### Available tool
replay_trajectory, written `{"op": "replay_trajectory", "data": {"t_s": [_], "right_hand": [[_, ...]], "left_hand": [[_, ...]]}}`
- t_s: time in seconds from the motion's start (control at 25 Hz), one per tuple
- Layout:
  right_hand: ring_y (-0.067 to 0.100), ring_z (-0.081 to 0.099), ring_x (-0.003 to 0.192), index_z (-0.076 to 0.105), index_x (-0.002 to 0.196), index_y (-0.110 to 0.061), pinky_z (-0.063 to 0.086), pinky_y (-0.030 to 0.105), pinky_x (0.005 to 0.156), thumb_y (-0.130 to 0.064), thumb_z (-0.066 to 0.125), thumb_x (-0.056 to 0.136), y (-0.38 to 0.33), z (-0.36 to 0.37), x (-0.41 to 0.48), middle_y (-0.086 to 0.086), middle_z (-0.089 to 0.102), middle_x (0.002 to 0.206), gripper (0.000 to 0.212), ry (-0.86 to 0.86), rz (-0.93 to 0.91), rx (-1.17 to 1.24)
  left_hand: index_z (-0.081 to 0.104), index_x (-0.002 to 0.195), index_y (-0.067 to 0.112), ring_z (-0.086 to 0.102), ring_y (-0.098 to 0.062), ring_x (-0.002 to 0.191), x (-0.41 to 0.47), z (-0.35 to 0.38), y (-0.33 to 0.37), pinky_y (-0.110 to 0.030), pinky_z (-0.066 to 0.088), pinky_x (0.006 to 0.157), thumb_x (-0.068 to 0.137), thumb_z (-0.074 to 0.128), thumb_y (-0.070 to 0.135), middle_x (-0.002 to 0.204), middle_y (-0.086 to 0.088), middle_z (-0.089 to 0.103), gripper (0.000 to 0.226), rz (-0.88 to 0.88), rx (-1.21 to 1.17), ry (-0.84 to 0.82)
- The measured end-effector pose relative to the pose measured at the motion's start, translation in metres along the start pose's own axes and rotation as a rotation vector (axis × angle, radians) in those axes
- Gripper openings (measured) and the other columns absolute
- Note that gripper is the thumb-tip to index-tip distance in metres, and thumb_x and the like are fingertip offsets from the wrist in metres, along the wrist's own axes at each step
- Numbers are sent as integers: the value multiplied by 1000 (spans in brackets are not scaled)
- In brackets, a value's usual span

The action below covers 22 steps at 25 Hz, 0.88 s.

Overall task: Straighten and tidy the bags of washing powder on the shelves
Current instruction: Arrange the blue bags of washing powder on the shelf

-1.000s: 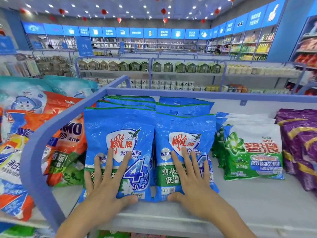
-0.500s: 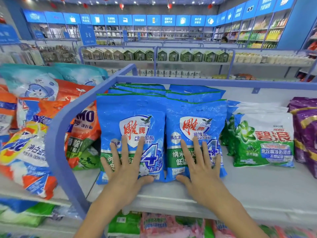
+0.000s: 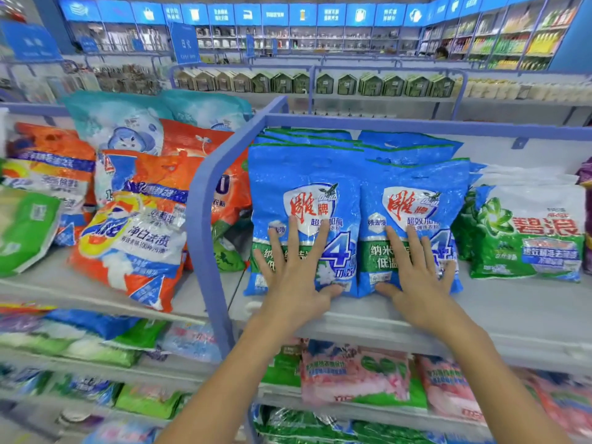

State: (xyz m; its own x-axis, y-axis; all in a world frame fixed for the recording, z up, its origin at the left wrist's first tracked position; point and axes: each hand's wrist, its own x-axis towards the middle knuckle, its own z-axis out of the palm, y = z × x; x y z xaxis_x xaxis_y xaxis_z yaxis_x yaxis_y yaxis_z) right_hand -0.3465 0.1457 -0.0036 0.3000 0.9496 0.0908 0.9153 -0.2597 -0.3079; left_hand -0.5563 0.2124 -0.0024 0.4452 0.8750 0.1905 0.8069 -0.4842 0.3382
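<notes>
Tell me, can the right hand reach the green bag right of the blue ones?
Probably yes: the right hand lies flat on a blue bag, and the green bag sits beside it, nothing between.

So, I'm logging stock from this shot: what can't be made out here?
Head view:
- Lower print on left blue bag and right blue bag: covered by left hand and right hand.
- Rear blue bags: only top edges show behind those.
- Purple bag: cut off by the right edge.
- Pink bags below: blurred.
</notes>
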Motion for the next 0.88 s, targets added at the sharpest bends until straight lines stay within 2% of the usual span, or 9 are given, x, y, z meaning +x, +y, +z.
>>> {"op": "replay_trajectory", "data": {"t_s": [0.08,0.2,0.32,0.44,0.6,0.8,0.88], "right_hand": [[23,-10,157,-7,157,-51,1,61,122,-43,67,93,1,-3,-6,-7,-17,169,97,45,-21,57],[30,8,157,14,161,-33,15,53,125,-39,63,97,-1,-7,-21,6,5,171,81,78,-68,125],[28,14,155,24,160,-21,17,42,125,-41,54,102,-4,-13,-51,7,13,169,68,37,-112,111],[24,18,155,28,160,-21,18,40,125,-51,44,104,-7,-12,-95,4,19,169,66,9,-127,83],[23,19,155,28,159,-23,18,44,125,-60,36,101,-17,0,-152,3,24,167,70,5,-158,74],[16,17,154,27,160,-24,15,35,124,-59,37,102,-49,15,-216,-5,25,167,68,-63,-209,125],[16,23,152,31,158,-25,22,34,121,-60,37,101,-66,24,-233,-5,31,164,67,-78,-233,151]], "left_hand": [[-20,152,55,-36,-39,147,-5,-2,-1,-67,-18,115,87,62,66,162,2,-39,105,12,-6,4],[-8,159,48,-20,-39,154,-22,-5,-4,-61,-7,123,96,54,58,169,-5,-21,89,25,3,41],[6,163,36,-3,-35,157,-54,-10,-4,-52,6,127,104,42,51,172,-7,-2,71,28,-10,48],[12,163,26,3,-31,158,-95,-16,-5,-52,11,126,105,37,52,171,-6,8,68,6,72,-15],[21,161,24,12,-31,156,-160,-18,-14,-53,17,124,104,35,57,170,-5,17,68,-38,165,-6],[17,163,27,9,-30,157,-235,-24,-52,-51,17,125,103,29,63,170,-2,16,71,-183,132,-80],[18,162,27,13,-28,157,-263,-29,-71,-49,18,125,103,27,64,170,-1,19,71,-222,146,-77]]}}
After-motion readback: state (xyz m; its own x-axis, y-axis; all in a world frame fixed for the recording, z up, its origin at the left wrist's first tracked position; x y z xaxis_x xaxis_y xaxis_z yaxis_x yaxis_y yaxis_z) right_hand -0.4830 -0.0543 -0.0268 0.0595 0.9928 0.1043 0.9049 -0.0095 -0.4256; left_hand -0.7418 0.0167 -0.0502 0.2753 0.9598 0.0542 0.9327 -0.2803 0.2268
